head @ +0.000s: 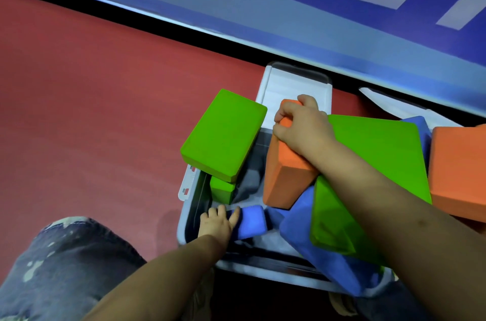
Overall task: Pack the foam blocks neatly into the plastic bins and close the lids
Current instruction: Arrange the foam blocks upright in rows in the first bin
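A clear plastic bin stands on the red floor with its lid flipped open behind it. My right hand grips the top end of an orange foam block standing tilted in the bin. My left hand is inside the bin near its front left corner, fingers on a small blue block. A green block lies across the bin's left rim, with another green one below it. A large green block and a blue block crowd the bin's right side.
Another orange block lies at the right edge. A blue banner wall runs behind the bin. My knee in paint-stained jeans is at the lower left. A white lid or sheet shows behind the blocks at right.
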Tool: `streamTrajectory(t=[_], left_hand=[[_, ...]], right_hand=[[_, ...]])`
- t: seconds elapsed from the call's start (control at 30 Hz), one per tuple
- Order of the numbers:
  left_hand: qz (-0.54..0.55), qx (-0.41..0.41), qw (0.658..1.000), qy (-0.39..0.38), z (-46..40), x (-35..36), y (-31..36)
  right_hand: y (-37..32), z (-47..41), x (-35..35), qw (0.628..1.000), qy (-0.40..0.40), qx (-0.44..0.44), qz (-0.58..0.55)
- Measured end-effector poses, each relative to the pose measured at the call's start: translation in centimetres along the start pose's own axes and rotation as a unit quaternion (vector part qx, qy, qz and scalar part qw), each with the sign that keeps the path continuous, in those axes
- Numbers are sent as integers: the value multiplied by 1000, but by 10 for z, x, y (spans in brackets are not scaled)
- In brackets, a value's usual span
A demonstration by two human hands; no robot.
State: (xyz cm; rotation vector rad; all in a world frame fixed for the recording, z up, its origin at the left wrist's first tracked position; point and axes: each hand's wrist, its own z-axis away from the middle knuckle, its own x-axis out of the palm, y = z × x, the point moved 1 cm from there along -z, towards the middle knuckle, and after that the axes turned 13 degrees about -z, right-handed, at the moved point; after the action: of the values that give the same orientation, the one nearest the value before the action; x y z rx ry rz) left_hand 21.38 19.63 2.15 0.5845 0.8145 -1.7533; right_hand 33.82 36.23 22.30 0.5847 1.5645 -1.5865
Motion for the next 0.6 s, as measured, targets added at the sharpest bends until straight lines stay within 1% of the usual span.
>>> streamTrajectory(t=[0.07, 0.13, 0.27, 0.37, 0.53, 0.6], left_hand=[[-36, 20, 999, 1, -4, 2, 1], [-60, 52, 997, -17, -9, 2, 2], [-69, 76, 994, -29, -15, -6, 4], [-74, 80, 994, -12, -14, -9, 9], [-37, 126, 991, 33, -1, -15, 3], [-29, 124, 991, 42, 12, -23, -5]], right_hand=[[2, 3, -2, 1000, 0, -4, -1], [4, 5, -5, 1000, 4, -7, -8], [7, 4, -14, 1000, 14, -12, -20], [10, 2, -20, 999, 22, -9, -23], [12, 1, -27, 999, 34, -7, -21], [12, 1, -29, 999, 35, -9, -23]])
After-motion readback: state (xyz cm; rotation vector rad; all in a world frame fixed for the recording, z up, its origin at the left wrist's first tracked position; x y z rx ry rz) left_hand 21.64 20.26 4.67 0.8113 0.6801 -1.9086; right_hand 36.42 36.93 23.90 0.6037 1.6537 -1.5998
